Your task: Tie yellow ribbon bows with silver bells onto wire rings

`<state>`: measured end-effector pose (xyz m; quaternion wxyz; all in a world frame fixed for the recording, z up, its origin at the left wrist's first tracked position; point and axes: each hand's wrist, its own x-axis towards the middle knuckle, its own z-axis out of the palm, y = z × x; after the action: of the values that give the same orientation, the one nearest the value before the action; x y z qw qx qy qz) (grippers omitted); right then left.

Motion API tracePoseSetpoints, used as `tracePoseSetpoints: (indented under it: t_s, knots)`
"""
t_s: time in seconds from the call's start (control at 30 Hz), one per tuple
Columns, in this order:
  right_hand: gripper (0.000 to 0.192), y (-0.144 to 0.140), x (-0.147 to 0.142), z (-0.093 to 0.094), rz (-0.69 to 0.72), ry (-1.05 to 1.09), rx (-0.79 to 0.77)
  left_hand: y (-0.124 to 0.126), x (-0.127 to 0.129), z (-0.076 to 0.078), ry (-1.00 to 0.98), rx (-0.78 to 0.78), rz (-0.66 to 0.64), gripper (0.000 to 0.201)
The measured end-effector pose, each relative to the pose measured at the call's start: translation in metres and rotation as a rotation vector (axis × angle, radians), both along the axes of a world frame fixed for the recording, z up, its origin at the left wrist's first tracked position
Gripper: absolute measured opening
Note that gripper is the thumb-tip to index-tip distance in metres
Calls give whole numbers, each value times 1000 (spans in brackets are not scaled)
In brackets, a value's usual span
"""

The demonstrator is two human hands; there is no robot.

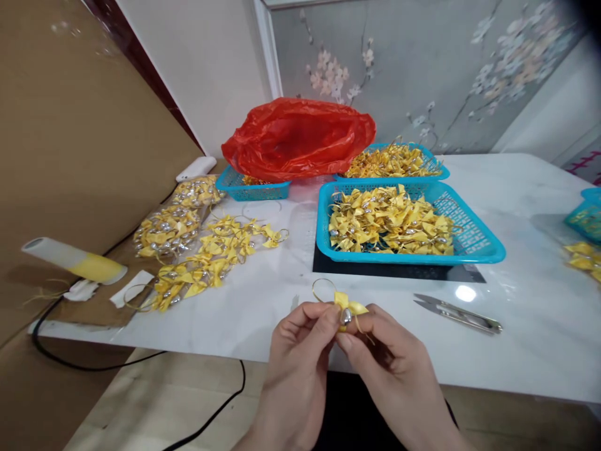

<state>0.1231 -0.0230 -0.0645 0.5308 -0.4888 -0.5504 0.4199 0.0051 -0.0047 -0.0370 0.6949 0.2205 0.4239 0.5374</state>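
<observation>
Between my hands, over the table's front edge, is a yellow ribbon bow [343,300] with a silver bead at its middle and a thin golden loop standing up to the left. My left hand [300,351] pinches its left side between thumb and fingertips. On the other side my right hand [394,357] is closed on the bow, with thin cord ends showing by its fingers. Just beyond the hands stands a blue basket [479,247] heaped with similar bows. Thread snips [457,313] lie on the table to the right of my hands.
Loose bows [211,263] and bagged bows [166,228] lie at the left. A red plastic bag [300,141] sits at the back, beside a second blue basket [432,166] of bows. A yellow-and-white tube [75,260] and a black cable [61,360] are at the far left.
</observation>
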Motion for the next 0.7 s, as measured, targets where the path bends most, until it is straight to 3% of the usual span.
tracePoseSetpoints:
  t_s: [0.2, 0.47, 0.53, 0.7]
  knots:
    - [27, 3, 15, 7, 133, 79, -61, -3, -10, -1, -41, -75, -78, 13]
    - [14, 0, 26, 12, 119, -109, 169, 1, -14, 10, -53, -127, -251, 20]
    - [19, 1, 27, 7, 177, -92, 94, 4, -15, 10, 43, -88, -263, 23]
    - [32, 9, 43, 2, 349, 31, -278, 10, -20, 13, 361, 70, -298, 21]
